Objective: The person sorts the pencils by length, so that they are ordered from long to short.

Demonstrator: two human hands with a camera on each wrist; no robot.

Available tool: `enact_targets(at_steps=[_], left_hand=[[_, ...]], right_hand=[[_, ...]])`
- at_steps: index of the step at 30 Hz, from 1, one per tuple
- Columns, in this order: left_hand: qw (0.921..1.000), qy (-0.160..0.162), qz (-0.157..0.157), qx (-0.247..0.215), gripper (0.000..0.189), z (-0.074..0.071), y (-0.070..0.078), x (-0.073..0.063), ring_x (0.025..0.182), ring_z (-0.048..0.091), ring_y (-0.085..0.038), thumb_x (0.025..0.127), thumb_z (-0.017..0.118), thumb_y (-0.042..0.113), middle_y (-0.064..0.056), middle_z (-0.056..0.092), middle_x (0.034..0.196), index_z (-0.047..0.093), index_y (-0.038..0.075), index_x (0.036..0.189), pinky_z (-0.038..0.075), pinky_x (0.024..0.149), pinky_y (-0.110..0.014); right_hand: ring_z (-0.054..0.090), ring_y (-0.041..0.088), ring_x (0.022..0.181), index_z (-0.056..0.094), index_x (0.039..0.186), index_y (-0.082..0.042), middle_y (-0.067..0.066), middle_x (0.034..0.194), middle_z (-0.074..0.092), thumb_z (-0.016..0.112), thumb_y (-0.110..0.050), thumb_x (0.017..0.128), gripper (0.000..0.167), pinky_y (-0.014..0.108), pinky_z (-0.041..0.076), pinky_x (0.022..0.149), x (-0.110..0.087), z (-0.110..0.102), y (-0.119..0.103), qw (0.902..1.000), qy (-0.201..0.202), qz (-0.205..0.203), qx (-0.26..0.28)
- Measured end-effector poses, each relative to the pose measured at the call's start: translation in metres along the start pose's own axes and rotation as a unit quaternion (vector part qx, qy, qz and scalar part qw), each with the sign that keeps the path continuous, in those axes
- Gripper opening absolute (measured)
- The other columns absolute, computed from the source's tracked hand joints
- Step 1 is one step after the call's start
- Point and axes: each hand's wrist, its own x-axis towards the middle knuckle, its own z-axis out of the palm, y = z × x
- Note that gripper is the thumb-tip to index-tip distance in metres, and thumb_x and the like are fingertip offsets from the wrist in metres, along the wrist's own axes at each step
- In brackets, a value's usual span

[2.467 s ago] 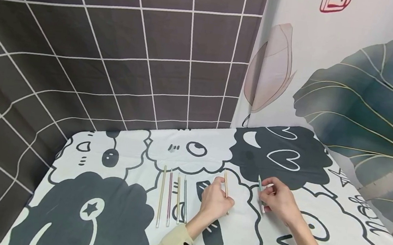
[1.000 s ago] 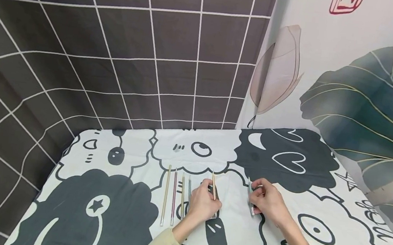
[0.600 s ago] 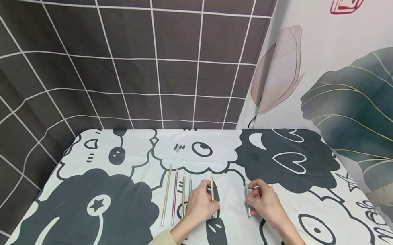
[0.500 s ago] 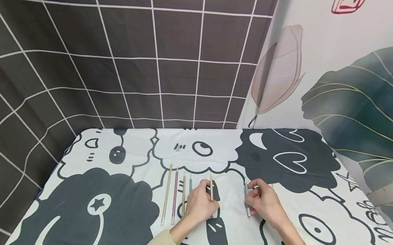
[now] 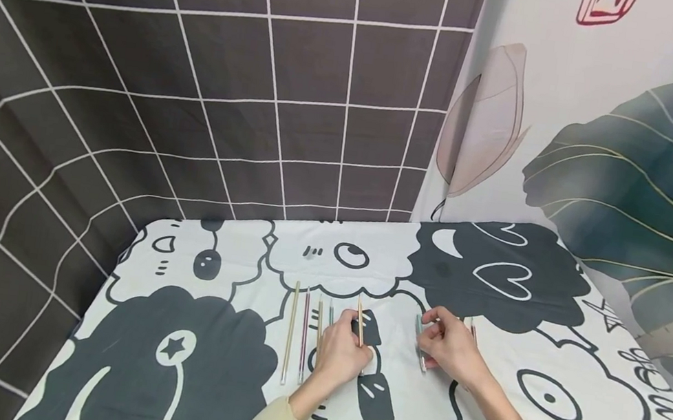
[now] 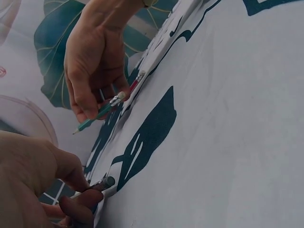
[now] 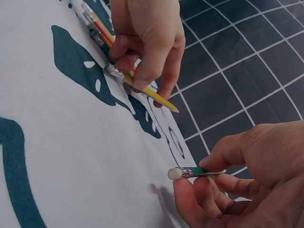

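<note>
Green-barrelled, one pencil [image 6: 90, 122] is pinched between the fingertips of the right hand [image 5: 452, 346], while the left hand [image 5: 339, 352] grips a yellow pencil [image 7: 161, 100] between thumb and fingers, its point facing away from the person. Crowding looks like the chief hazard on the left: that hand stands right beside a row of pencils [image 5: 304, 338] lying roughly parallel on the cloth-covered desk [image 5: 413, 413], and hides part of the nearest one — so if its knuckles swing outward, they could sweep the row out of line or set a pencil rolling. I cannot tell whether the barrels are round or faceted, so how readily they would roll is a guess. On the right, the pinch looks light; should it loosen, the shaft could pivot and drop askew. A red pencil [image 6: 136, 84] lies beyond the right hand, partly hidden in the head view — a careless outward shift might nudge it unseen. Any crease in the soft covering, too, could catch a tip or tilt a pencil.
</note>
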Motion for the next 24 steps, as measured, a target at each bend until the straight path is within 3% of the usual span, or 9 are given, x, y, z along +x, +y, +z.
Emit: enact_targets(at_steps=[7, 17, 24], left_hand=[[0.9999, -0.011, 0.001, -0.007, 0.060, -0.002, -0.002, -0.001, 0.050, 0.047, -0.008, 0.062, 0.067, -0.008, 0.006, 0.051, 0.058, 0.059, -0.009, 0.121, 0.038, 0.047, -0.026], [0.9995, 0.008, 0.024, 0.020, 0.056, -0.007, 0.002, -0.003, 0.060, 0.050, -0.014, 0.060, 0.066, -0.010, 0.003, 0.052, 0.065, 0.060, -0.009, 0.116, 0.042, 0.055, -0.030], [0.9994, 0.001, 0.010, 0.033, 0.059, -0.010, 0.004, -0.004, 0.064, 0.054, -0.020, 0.060, 0.068, -0.010, -0.003, 0.054, 0.070, 0.059, -0.010, 0.118, 0.045, 0.055, -0.034]], right_hand=[[0.061, 0.019, 0.057, 0.056, 0.106, 0.002, 0.006, 0.074, 0.055, 0.061, 0.009, 0.078, 0.028, 0.030, 0.053, 0.049, 0.001, 0.009, -0.002, 0.9999, -0.012, 0.000, 0.004], [0.059, 0.019, 0.056, 0.057, 0.103, 0.001, 0.005, 0.073, 0.056, 0.060, 0.009, 0.077, 0.028, 0.030, 0.053, 0.048, 0.005, 0.021, -0.007, 0.9996, -0.007, -0.012, 0.022], [0.059, 0.019, 0.054, 0.057, 0.104, 0.001, 0.004, 0.073, 0.056, 0.061, 0.009, 0.078, 0.028, 0.030, 0.052, 0.048, 0.007, 0.026, -0.009, 0.9995, -0.014, -0.017, 0.024]])
